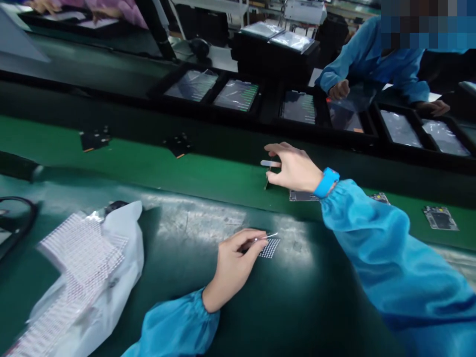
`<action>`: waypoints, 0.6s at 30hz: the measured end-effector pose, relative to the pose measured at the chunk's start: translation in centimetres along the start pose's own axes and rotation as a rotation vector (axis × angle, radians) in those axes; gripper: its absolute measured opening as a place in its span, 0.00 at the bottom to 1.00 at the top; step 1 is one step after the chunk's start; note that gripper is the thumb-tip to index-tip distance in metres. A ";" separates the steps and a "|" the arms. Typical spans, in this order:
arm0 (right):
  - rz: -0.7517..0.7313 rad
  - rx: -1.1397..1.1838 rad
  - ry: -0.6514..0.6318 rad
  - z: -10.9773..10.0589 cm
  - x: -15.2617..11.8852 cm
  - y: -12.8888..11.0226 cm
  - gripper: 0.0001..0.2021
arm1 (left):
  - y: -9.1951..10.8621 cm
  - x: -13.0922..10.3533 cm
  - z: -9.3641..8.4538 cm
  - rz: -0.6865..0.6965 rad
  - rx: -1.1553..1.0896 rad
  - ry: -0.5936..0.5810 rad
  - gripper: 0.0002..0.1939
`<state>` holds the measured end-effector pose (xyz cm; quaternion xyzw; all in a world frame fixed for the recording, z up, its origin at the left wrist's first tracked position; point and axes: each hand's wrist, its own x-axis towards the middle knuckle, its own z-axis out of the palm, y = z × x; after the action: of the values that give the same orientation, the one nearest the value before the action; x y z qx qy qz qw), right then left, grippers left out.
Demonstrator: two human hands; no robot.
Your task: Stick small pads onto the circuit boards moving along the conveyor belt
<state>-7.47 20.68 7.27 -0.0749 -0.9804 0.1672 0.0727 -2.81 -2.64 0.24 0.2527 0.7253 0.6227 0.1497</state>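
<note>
Low on the green bench, my left hand (236, 265) is closed in a pinch around a thin, shiny tool (272, 235) that looks like tweezers. Just beyond those fingertips lies a small sheet of white dots (270, 249), partly covered by the hand. My right hand (293, 166) reaches over the bright green strip, a white cover (269, 163) on one finger. Between its thumb and fingers is a thin dark piece (267, 179) seen edge-on, perhaps a circuit board. A circuit board (303, 196) lies beneath the right hand, partly hidden by it.
Another circuit board (441, 218) lies at right; dark boards (178, 145) lie farther left. Sheets of white dots (85, 253) rest on a white plastic bag (126, 258). Black trays (266, 111) line the back, where a co-worker's blue sleeve (349, 54) shows.
</note>
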 end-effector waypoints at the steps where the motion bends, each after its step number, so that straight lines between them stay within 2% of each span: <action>1: -0.047 0.041 -0.010 0.1 0.6 -0.6 0.29 | -0.1 0.0 0.0 -0.003 -0.007 0.001 0.03; 4: -0.156 0.287 0.008 0.8 1.2 -2.1 0.19 | -0.3 0.0 0.0 -0.003 -0.019 0.012 0.03; 6: -0.136 0.551 0.062 0.7 -0.3 -2.3 0.15 | -0.4 0.0 0.1 0.000 -0.019 0.010 0.04; 8: -0.046 0.781 0.086 -0.2 -3.0 -1.7 0.23 | -0.4 -0.1 0.2 0.008 -0.016 0.000 0.04; 11: 0.137 1.006 -0.008 -1.6 -8.0 -0.3 0.28 | -0.2 -0.1 0.8 0.032 -0.003 -0.029 0.04; 13: 0.247 1.230 -0.080 -1.7 -10.8 0.3 0.24 | -0.1 0.0 1.5 0.052 0.013 -0.048 0.04; 15: 0.292 1.420 -0.110 -1.3 -12.9 0.5 0.14 | 0.0 0.1 2.2 0.071 0.028 -0.064 0.04; 18: 0.285 1.487 -0.095 -0.4 -14.8 0.5 0.09 | 0.2 0.4 3.3 0.101 0.032 -0.088 0.04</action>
<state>7.15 18.77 5.77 -0.1249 -0.5923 0.7950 0.0395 -1.30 0.37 -0.08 0.3184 0.7143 0.6059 0.1457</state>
